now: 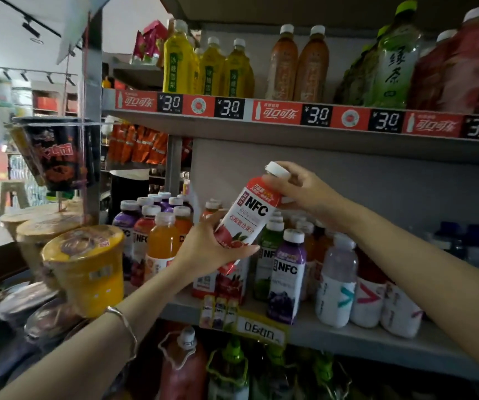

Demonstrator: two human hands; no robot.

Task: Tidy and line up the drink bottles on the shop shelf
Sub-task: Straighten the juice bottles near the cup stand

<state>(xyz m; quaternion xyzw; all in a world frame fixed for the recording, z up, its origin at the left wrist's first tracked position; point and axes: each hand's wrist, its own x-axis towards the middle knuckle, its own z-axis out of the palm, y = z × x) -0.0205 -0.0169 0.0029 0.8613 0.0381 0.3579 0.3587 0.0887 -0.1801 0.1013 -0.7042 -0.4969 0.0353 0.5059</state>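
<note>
The red juice bottle (249, 215) is off the shelf (348, 339), held tilted with its cap up and to the right, above the bottles crowded at the left end of the middle shelf. The left hand (203, 246) is wrapped round its base, and the right hand (299, 189) curls round the neck just under the white cap, so both hands are clamped on it.

The main risk is in setting it down. The purple bottle (287, 272) stands right at the front edge, just above the price tag (261, 330), and a nudge from the base or a forearm could tip it off (the drop is onto the bottles below). The slot it belongs in is hidden behind the left hand, so the lowering would be partly blind. The orange bottle (161, 243) near the left wrist could also be knocked over.
</note>
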